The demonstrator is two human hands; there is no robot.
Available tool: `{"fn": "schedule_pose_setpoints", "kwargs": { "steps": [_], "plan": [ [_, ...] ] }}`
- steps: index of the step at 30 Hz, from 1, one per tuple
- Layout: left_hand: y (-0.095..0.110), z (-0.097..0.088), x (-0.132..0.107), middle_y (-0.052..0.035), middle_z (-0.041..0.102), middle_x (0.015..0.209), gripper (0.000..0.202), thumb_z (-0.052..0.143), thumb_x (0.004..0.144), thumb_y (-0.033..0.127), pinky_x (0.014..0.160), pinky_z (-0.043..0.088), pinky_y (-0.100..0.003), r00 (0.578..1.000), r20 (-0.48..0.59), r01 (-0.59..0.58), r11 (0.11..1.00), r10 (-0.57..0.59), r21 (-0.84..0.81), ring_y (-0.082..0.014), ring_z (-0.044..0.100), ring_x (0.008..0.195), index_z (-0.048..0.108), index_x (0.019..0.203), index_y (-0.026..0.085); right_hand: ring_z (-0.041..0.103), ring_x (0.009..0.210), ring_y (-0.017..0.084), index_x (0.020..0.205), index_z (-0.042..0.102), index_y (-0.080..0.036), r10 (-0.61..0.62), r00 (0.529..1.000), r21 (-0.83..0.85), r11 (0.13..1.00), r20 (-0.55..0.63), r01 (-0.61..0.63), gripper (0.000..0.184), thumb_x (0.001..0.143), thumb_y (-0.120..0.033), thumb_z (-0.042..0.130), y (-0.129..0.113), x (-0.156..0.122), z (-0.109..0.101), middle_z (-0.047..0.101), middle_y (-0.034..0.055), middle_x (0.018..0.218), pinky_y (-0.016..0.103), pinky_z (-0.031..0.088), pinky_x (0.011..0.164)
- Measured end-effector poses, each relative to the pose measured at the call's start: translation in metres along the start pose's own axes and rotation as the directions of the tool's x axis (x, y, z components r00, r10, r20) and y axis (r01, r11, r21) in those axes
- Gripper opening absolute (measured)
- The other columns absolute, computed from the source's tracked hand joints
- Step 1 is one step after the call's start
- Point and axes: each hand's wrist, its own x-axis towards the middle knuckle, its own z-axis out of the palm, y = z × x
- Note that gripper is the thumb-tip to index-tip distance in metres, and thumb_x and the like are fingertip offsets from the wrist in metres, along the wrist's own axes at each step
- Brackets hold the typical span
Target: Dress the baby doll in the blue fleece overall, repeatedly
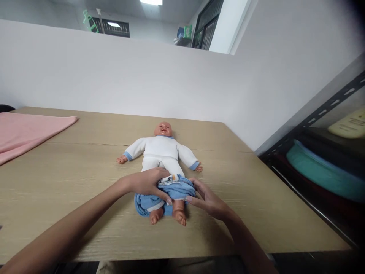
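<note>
A baby doll [161,146] in a white top and white pants lies on its back on the wooden table, head away from me. A blue terry garment [179,188] with a printed picture is bunched around its lower legs, and both bare feet stick out below. My left hand [149,182] lies across the bunched cloth, thumb and fingers closed around it between the legs. On the other side, my right hand [207,199] pinches the garment's edge between thumb and fingers. The fingertips of my left hand are partly hidden by the cloth.
A pink cloth [28,131] is spread on the table [94,194] at the left. At the right stands a dark metal shelf [322,112] holding a teal item [322,173] and a pale yellow bottle [349,123]. A white partition [137,80] rises behind the table.
</note>
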Motion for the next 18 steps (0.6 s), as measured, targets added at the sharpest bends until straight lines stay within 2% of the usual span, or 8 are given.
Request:
{"fn": "schedule_pose_setpoints", "kwargs": {
  "steps": [3,5,8,11,14,18],
  "plan": [
    [0.007,-0.001,-0.018,-0.0095,0.071,0.131,0.058,0.081,0.098,0.069,0.107,0.05,-0.041,0.999,-0.036,-0.015,0.997,0.018,0.08,-0.0317,0.066,0.124,0.071,0.133,0.024,0.072,0.102,0.027,0.103,0.082,-0.023,-0.122,0.99,-0.174,0.976,0.065,0.131,0.033,0.098,-0.056,0.081,-0.017,0.008,-0.002,0.078,0.004,0.107,0.042,0.062,0.102],
    [0.011,-0.002,-0.034,-0.0099,0.071,0.131,0.052,0.075,0.103,0.066,0.105,0.049,-0.041,0.992,-0.109,0.079,0.99,-0.066,0.119,-0.0312,0.065,0.123,0.069,0.133,0.024,0.068,0.093,0.024,0.095,0.081,-0.023,-0.155,0.98,-0.187,0.966,0.123,0.176,0.033,0.1,-0.056,0.079,-0.023,0.021,-0.005,0.074,0.0017,0.096,0.036,0.061,0.094],
    [0.012,-0.005,-0.058,-0.0092,0.072,0.123,0.045,0.074,0.103,0.064,0.098,0.05,-0.041,0.96,-0.202,0.228,0.962,-0.196,0.149,-0.0309,0.066,0.115,0.07,0.12,0.023,0.067,0.091,0.023,0.099,0.082,-0.023,-0.122,0.986,-0.083,0.988,0.114,0.132,0.039,0.099,-0.062,0.078,-0.017,0.047,-0.01,0.072,0.0003,0.092,0.033,0.06,0.087],
    [0.003,-0.005,-0.075,-0.007,0.071,0.116,0.04,0.069,0.105,0.063,0.093,0.051,-0.04,0.94,-0.223,0.282,0.956,-0.258,0.085,-0.0285,0.065,0.108,0.07,0.111,0.024,0.067,0.092,0.023,0.099,0.08,-0.023,-0.118,0.991,-0.02,0.993,0.064,0.12,0.047,0.097,-0.069,0.077,0.0,0.07,-0.01,0.072,-0.0003,0.092,0.034,0.059,0.09],
    [-0.009,0.0,-0.082,-0.0064,0.069,0.117,0.032,0.067,0.107,0.056,0.102,0.053,-0.042,0.937,-0.25,0.256,0.967,-0.245,0.011,-0.0276,0.064,0.112,0.069,0.11,0.024,0.067,0.094,0.023,0.101,0.078,-0.022,-0.138,0.99,-0.009,0.99,0.019,0.139,0.05,0.097,-0.072,0.076,0.016,0.081,-0.002,0.072,0.0002,0.095,0.034,0.058,0.092],
    [-0.02,0.016,-0.083,-0.0082,0.066,0.126,0.029,0.062,0.111,0.054,0.116,0.055,-0.046,0.935,-0.3,0.154,0.979,-0.187,-0.132,-0.0268,0.064,0.123,0.063,0.113,0.025,0.069,0.095,0.022,0.113,0.076,-0.022,-0.147,0.989,0.029,0.989,-0.004,0.147,0.05,0.101,-0.07,0.075,0.028,0.08,0.003,0.073,0.0012,0.101,0.033,0.059,0.092]
  ]
}}
